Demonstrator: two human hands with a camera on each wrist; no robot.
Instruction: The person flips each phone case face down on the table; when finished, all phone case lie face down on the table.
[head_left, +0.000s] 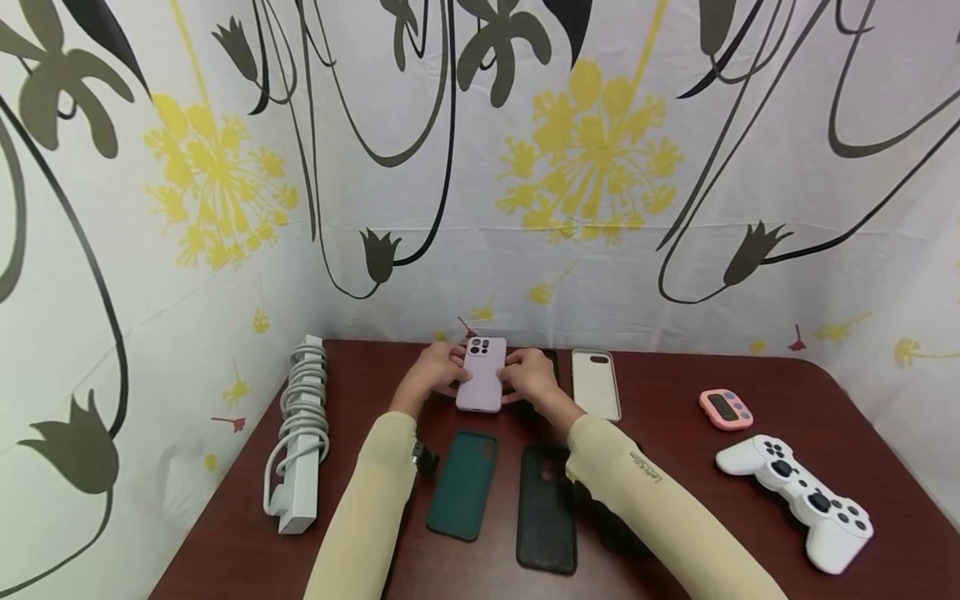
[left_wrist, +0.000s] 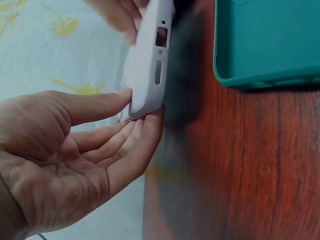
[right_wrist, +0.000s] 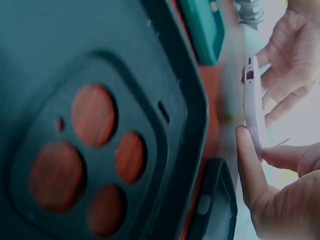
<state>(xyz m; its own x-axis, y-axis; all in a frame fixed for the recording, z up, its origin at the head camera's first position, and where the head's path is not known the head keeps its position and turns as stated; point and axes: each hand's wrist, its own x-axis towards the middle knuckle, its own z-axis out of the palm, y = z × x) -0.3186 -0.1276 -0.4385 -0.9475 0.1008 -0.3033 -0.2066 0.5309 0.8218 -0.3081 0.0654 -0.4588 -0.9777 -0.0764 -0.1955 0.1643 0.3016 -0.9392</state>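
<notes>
While two hands (head_left: 483, 375) pinch one lilac case (head_left: 482, 375), perhaps four cases lying flat.

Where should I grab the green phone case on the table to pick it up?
Probably by its two long edges, coming from above. The green phone case lies flat on the table, open side up, so its raised rim gives the fingers something to pinch. The black case sits close on one side, so reach in near a short end.

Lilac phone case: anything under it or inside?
The lilac case is held at its sides by the left hand and right hand. A dark phone edge peeks out behind; its inside faces away, unseen.
</notes>
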